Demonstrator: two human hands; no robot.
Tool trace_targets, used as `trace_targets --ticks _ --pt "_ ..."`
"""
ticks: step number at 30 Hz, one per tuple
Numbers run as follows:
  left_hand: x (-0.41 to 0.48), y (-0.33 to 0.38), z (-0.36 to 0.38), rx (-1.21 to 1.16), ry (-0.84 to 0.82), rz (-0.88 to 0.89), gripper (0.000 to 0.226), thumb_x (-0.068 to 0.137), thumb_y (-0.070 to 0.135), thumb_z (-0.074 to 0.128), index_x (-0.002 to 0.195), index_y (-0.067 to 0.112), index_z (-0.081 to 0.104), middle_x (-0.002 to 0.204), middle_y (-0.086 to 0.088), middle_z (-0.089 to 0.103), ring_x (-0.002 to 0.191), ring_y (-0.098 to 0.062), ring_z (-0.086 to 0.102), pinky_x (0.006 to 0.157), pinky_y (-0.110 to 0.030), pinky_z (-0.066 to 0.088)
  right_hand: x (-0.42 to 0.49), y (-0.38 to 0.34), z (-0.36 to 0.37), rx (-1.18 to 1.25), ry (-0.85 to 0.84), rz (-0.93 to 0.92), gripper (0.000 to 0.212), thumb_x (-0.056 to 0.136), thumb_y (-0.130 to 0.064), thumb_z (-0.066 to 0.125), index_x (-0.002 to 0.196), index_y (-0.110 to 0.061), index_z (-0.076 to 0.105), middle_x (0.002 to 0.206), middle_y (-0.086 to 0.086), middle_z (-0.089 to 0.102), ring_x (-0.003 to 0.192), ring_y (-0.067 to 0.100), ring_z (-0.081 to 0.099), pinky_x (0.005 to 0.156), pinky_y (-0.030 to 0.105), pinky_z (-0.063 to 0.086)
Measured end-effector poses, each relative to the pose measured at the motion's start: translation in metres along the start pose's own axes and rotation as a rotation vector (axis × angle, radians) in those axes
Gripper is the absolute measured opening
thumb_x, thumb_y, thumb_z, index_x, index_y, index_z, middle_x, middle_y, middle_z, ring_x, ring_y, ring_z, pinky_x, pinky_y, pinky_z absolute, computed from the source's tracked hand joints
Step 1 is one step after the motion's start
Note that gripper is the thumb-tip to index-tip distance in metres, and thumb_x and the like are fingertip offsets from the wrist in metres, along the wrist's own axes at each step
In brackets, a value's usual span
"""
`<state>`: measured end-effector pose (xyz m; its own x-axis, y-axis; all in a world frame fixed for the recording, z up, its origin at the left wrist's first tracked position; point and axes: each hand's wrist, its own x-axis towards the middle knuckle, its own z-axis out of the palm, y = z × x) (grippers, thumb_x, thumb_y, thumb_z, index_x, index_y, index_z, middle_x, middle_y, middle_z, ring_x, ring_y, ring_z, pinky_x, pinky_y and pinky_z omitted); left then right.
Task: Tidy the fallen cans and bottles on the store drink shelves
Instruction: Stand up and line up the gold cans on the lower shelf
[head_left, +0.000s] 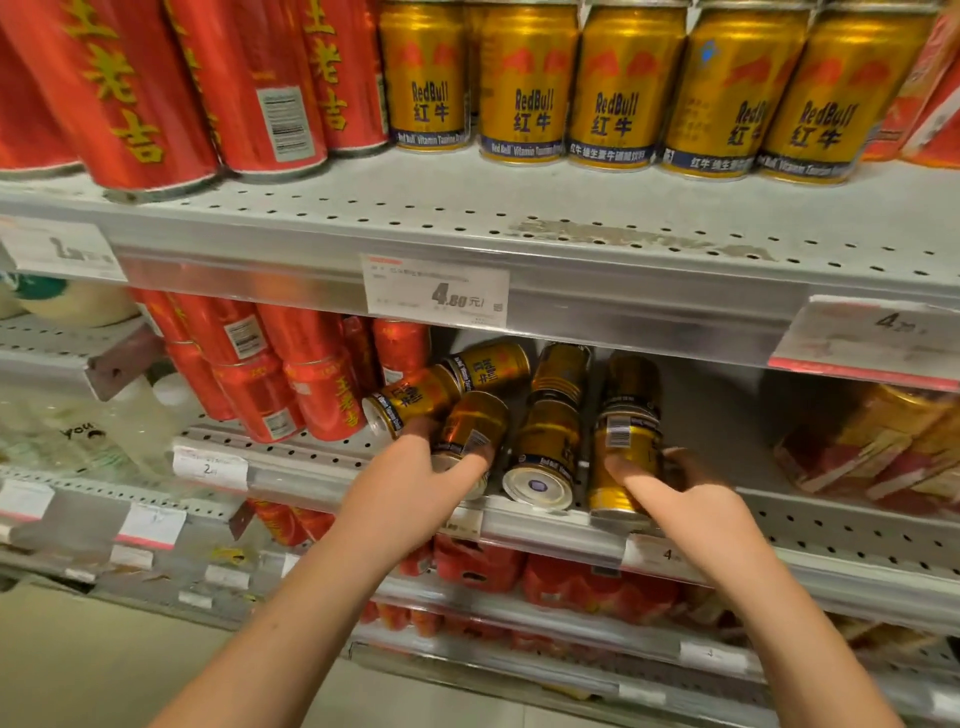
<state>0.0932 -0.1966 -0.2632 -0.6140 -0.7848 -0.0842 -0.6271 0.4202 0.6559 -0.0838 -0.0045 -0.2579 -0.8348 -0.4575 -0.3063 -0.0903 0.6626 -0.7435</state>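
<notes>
Several gold Red Bull cans lie toppled on the middle shelf (831, 525). My left hand (410, 483) grips one fallen gold can (475, 423) near the shelf's front edge. My right hand (680, 493) holds another gold can (626, 441) further right. Between them lies a third gold can (545, 457) with its silver base facing me. Two more gold cans (415, 397) (491, 364) lie on their sides behind my left hand, and others lie deeper in the shelf.
Upright gold cans (524, 88) and tall red cans (119, 88) stand on the upper shelf. Red cans (322, 384) lean at the left of the middle shelf. Red and gold cartons (883, 441) sit at the right. Price tags (436, 291) line the shelf edges.
</notes>
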Motion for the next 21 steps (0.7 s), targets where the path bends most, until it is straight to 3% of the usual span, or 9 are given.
trace_targets --ticks 4,8,10,13,14,15,18,21 --pt "0.003 0.000 -0.008 0.114 -0.048 0.036 0.063 0.080 0.085 0.048 0.119 0.035 0.051 0.085 0.009 0.068 0.074 -0.010 0.065 0.061 -0.033 0.053 -0.003 0.003 0.002 0.020 0.060 -0.026 0.052 0.080 -0.066 0.066 0.119 -0.034 0.052 0.085 -0.019 0.059 0.074 0.000 0.054 0.054 0.019 0.037" --pt "0.003 0.008 -0.013 0.239 0.076 0.133 0.061 0.088 0.078 0.046 0.128 0.032 0.050 0.097 0.001 0.068 0.078 -0.020 0.066 0.062 -0.035 0.054 0.002 0.004 0.002 -0.032 0.063 0.017 0.062 0.077 -0.076 0.062 0.123 -0.036 0.048 0.084 -0.017 0.056 0.072 0.003 0.052 0.055 0.021 0.036" --pt "0.007 0.014 -0.012 0.268 0.158 0.212 0.053 0.091 0.069 0.049 0.125 0.029 0.055 0.101 0.001 0.066 0.087 -0.022 0.064 0.066 -0.034 0.051 0.009 0.000 0.000 -0.069 0.020 0.073 0.078 0.073 -0.082 0.060 0.135 -0.035 0.045 0.099 -0.009 0.058 0.082 0.013 0.055 0.068 0.028 0.041" --pt "0.019 0.020 -0.009 0.236 0.175 0.283 0.042 0.094 0.057 0.056 0.122 0.026 0.062 0.110 0.002 0.062 0.104 -0.023 0.060 0.077 -0.033 0.048 0.025 -0.004 -0.003 -0.055 -0.058 0.149 0.097 0.070 -0.080 0.065 0.147 -0.027 0.038 0.140 0.005 0.054 0.123 0.030 0.054 0.100 0.042 0.043" --pt "0.023 0.022 -0.007 0.223 0.162 0.277 0.042 0.095 0.056 0.057 0.125 0.027 0.063 0.114 0.001 0.061 0.108 -0.022 0.059 0.082 -0.033 0.049 0.029 -0.005 -0.004 -0.050 -0.091 0.156 0.099 0.070 -0.078 0.067 0.148 -0.025 0.037 0.145 0.007 0.051 0.130 0.031 0.050 0.107 0.045 0.040" --pt "0.027 0.023 -0.006 0.218 0.153 0.270 0.042 0.096 0.055 0.057 0.127 0.027 0.063 0.117 0.001 0.060 0.110 -0.021 0.058 0.085 -0.033 0.048 0.032 -0.005 -0.005 -0.067 -0.115 0.150 0.098 0.069 -0.078 0.067 0.146 -0.024 0.040 0.142 0.006 0.053 0.129 0.031 0.051 0.108 0.045 0.040" --pt "0.038 0.025 -0.001 0.231 0.153 0.249 0.042 0.096 0.057 0.056 0.126 0.029 0.064 0.122 0.000 0.061 0.116 -0.022 0.057 0.088 -0.032 0.048 0.035 -0.003 -0.010 -0.138 -0.132 0.097 0.094 0.061 -0.087 0.062 0.135 -0.029 0.050 0.111 -0.005 0.057 0.103 0.023 0.057 0.092 0.037 0.043" --pt "0.040 0.028 0.002 0.240 0.145 0.246 0.044 0.095 0.059 0.055 0.126 0.029 0.065 0.128 -0.002 0.062 0.120 -0.024 0.057 0.094 -0.036 0.050 0.035 -0.001 -0.013 -0.157 -0.167 0.090 0.108 0.041 -0.096 0.054 0.128 -0.034 0.050 0.114 -0.007 0.058 0.106 0.022 0.059 0.097 0.040 0.046"
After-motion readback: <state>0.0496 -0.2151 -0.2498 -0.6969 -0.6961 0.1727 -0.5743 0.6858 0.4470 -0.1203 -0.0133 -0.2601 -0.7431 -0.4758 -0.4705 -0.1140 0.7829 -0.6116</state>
